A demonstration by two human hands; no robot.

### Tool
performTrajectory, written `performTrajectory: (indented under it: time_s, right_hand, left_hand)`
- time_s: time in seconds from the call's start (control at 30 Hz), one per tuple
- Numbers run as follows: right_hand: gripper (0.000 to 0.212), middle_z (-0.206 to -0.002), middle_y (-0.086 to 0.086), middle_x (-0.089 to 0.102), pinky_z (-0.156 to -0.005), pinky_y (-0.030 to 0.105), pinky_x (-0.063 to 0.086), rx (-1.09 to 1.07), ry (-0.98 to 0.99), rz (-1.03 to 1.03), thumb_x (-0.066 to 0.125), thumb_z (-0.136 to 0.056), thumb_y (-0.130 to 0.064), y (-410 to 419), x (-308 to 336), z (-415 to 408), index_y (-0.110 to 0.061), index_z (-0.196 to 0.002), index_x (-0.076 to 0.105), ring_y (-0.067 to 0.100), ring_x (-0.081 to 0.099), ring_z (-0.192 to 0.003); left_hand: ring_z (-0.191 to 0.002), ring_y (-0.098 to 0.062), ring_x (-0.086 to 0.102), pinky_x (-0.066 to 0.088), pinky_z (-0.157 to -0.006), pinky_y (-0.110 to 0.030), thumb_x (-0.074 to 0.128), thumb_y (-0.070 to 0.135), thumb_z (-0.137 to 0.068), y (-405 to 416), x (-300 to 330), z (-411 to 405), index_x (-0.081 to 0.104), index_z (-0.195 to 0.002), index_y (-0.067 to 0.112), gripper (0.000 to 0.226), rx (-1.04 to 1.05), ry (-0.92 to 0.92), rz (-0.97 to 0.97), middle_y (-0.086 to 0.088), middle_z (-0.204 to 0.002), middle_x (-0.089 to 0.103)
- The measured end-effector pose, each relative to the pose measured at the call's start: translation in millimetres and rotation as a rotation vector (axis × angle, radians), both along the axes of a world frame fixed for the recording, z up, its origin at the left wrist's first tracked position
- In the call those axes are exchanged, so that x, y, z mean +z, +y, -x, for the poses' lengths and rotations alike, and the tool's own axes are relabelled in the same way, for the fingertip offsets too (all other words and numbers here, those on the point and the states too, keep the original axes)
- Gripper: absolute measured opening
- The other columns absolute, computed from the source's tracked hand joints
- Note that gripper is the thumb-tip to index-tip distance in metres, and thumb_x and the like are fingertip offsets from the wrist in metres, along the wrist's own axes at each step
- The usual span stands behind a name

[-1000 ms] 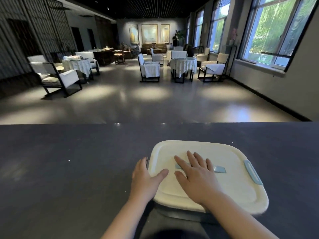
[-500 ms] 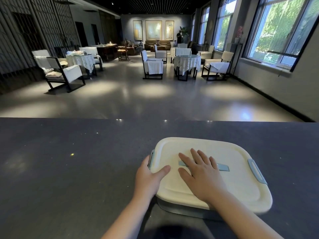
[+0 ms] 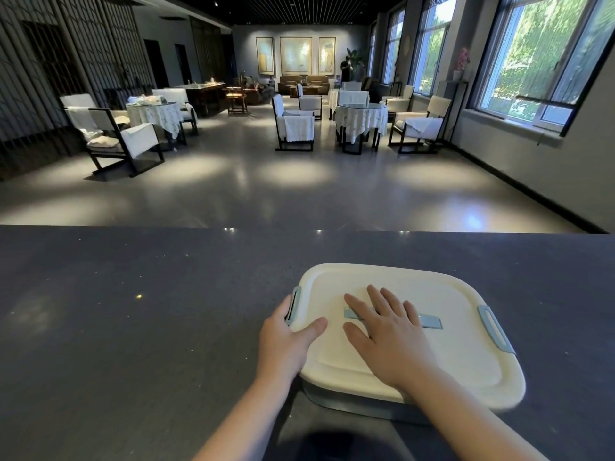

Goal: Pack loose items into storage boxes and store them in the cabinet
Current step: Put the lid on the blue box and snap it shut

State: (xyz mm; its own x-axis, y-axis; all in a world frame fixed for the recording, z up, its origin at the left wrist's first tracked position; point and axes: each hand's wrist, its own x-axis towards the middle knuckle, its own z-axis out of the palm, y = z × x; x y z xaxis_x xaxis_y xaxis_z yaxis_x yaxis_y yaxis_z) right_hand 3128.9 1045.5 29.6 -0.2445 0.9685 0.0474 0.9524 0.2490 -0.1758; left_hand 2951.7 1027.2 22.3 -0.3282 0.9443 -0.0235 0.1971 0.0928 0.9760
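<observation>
A storage box (image 3: pixel 462 344) with a cream lid and a grey body sits on the dark counter (image 3: pixel 133 327), right of centre. The lid is on, with pale blue clips at its left (image 3: pixel 294 304) and right (image 3: pixel 496 329) ends and a blue handle strip (image 3: pixel 431 321) across the middle. My right hand (image 3: pixel 387 332) lies flat on the lid, fingers spread over the handle strip. My left hand (image 3: pixel 286 337) grips the box's left edge, thumb on top of the lid and fingers down the side by the left clip. What the box holds is hidden.
The counter's far edge (image 3: pixel 299 229) runs across the view. Beyond it lies an open floor with white-draped tables (image 3: pixel 361 119) and chairs (image 3: pixel 293 126). Windows (image 3: pixel 539 58) line the right wall. A person (image 3: pixel 346 69) stands far at the back.
Both hands keep their hold on the box. The view has tilted up slightly, so the box and hands sit a little lower and to the right.
</observation>
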Motion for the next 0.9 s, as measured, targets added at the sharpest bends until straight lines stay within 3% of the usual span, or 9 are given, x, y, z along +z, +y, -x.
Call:
performTrajectory:
  time_s: [0.2, 0.37, 0.5, 0.6, 0.67, 0.73, 0.8, 0.9]
  right_hand:
    - [0.057, -0.163, -0.006, -0.002, -0.118, 0.046, -0.003, 0.002, -0.002, 0.001, 0.012, -0.093, -0.063, 1, 0, 0, -0.050, -0.148, 0.002, 0.019, -0.006, -0.149]
    - [0.058, -0.163, -0.006, -0.003, -0.118, 0.047, -0.003, -0.001, -0.002, 0.002, 0.010, -0.093, -0.064, 2, -2, 1, -0.049, -0.148, 0.001, 0.020, -0.007, -0.149]
    - [0.058, -0.163, -0.005, -0.001, -0.119, 0.047, -0.002, 0.002, 0.007, -0.002, 0.012, -0.093, -0.063, 1, -1, 0, -0.049, -0.148, 0.003, 0.020, -0.005, -0.149]
    - [0.052, -0.159, -0.009, 0.018, -0.119, 0.040, 0.006, 0.002, 0.157, -0.036, 0.030, -0.095, -0.057, -1, 4, -5, -0.045, -0.146, 0.028, 0.017, 0.010, -0.148]
    - [0.041, -0.147, -0.015, 0.042, -0.114, 0.029, 0.019, -0.036, 0.348, -0.083, 0.050, -0.093, -0.045, -4, 9, -19, -0.039, -0.134, 0.051, 0.011, 0.032, -0.139]
    - [0.034, -0.131, -0.016, 0.056, -0.108, 0.025, 0.027, -0.048, 0.370, -0.175, 0.058, -0.091, -0.037, -10, 13, -44, -0.035, -0.124, 0.061, 0.009, 0.045, -0.126]
    - [0.030, -0.128, -0.016, 0.058, -0.109, 0.026, 0.025, -0.082, 0.292, -0.238, 0.057, -0.091, -0.038, -14, 14, -76, -0.033, -0.120, 0.064, 0.009, 0.045, -0.126]
    - [0.033, -0.140, -0.013, 0.048, -0.113, 0.033, 0.019, -0.251, 0.225, -0.233, 0.052, -0.093, -0.043, -20, 10, -120, -0.036, -0.124, 0.061, 0.012, 0.035, -0.134]
  left_hand:
    - [-0.107, -0.015, 0.062, 0.049, -0.095, -0.039, 0.082, 0.031, -0.069, 2, 1, 1, 0.047, -0.139, 0.023, 0.078, -0.017, 0.046, 0.003, 0.005, -0.123, 0.063]
    - [-0.119, -0.011, 0.051, 0.039, -0.089, -0.021, 0.077, 0.033, -0.076, 2, 3, 0, 0.041, -0.143, 0.021, 0.077, -0.033, 0.184, -0.006, 0.008, -0.133, 0.053]
    - [-0.126, -0.011, 0.045, 0.034, -0.092, -0.021, 0.074, 0.039, -0.077, 1, 2, 1, 0.038, -0.145, 0.023, 0.079, -0.041, 0.242, -0.005, 0.008, -0.139, 0.047]
    - [-0.118, -0.013, 0.047, 0.038, -0.092, -0.026, 0.072, 0.042, -0.079, 3, 1, 2, 0.039, -0.140, 0.025, 0.072, -0.064, 0.289, 0.005, 0.007, -0.134, 0.046]
    - [-0.111, -0.013, 0.047, 0.040, -0.088, -0.028, 0.072, 0.040, -0.079, 5, 0, 2, 0.040, -0.135, 0.024, 0.067, -0.083, 0.298, 0.004, 0.005, -0.129, 0.045]
    - [-0.108, -0.013, 0.047, 0.040, -0.089, -0.030, 0.072, 0.039, -0.079, 7, -2, 3, 0.041, -0.133, 0.022, 0.065, -0.090, 0.309, -0.010, 0.004, -0.126, 0.044]
    - [-0.105, -0.014, 0.048, 0.040, -0.087, -0.031, 0.071, 0.039, -0.079, 11, -2, 5, 0.043, -0.131, 0.024, 0.060, -0.090, 0.349, -0.016, 0.004, -0.123, 0.045]
    - [-0.095, -0.017, 0.055, 0.045, -0.076, -0.033, 0.068, 0.034, -0.081, 21, 1, 6, 0.050, -0.119, 0.023, 0.043, -0.070, 0.378, -0.022, -0.002, -0.115, 0.052]
